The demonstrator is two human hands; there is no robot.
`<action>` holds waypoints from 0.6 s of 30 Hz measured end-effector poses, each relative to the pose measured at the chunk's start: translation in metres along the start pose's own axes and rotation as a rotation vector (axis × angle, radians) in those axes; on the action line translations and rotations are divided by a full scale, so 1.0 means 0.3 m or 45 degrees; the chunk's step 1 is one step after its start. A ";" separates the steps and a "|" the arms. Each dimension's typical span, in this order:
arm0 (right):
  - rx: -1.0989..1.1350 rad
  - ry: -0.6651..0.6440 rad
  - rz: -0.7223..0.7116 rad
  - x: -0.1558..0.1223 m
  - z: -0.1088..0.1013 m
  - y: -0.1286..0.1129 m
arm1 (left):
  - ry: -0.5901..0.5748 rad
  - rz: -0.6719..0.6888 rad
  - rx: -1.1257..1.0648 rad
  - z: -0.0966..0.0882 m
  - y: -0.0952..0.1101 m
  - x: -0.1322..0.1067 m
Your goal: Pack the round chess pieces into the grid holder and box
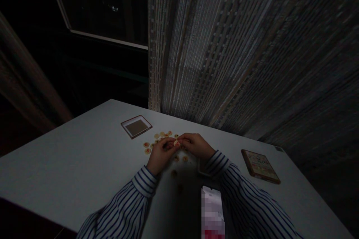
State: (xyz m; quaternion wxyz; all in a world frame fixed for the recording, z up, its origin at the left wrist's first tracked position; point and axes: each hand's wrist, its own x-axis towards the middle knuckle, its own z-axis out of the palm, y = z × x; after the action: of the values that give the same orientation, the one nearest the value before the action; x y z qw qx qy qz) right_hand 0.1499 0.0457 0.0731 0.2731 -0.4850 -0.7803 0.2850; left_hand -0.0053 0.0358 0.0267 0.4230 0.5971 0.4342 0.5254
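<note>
My left hand point(160, 155) and my right hand point(197, 145) meet over the table, fingertips pinched on one round Chinese chess piece point(177, 143) with a red mark. Other pale round pieces with red or black marks lie loosely around my hands. Among them are a red-marked piece point(146, 144) left of my left hand and a black-marked piece point(176, 136) just beyond the fingertips. Two more, including a disc point(185, 159), rest below my right hand. Closer to me, a dim disc point(174, 173) sits in shadow. My hands hide part of the group.
An open shallow box point(150, 127) stands at the far left of the pieces on the white table point(84, 164). A box lid with a printed picture point(260, 167) lies at right. A lit phone point(212, 201) is near my right forearm. Striped curtains point(196, 44) hang behind.
</note>
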 end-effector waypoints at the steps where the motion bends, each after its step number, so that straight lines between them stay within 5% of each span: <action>1: 0.001 -0.007 -0.016 -0.006 -0.002 0.003 | -0.006 -0.018 -0.030 0.005 0.002 -0.001; 12: 0.040 0.063 -0.090 -0.090 -0.028 0.006 | -0.050 -0.291 -0.337 0.051 0.046 -0.031; 18: -0.007 0.114 -0.138 -0.135 -0.047 0.022 | -0.020 -0.277 -0.343 0.082 0.034 -0.032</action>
State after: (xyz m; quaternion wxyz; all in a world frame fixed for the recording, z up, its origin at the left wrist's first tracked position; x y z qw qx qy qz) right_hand 0.1792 0.0136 0.0720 0.3214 -0.4549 -0.7934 0.2455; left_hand 0.0192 0.0226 0.0317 0.5570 0.4886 0.4184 0.5254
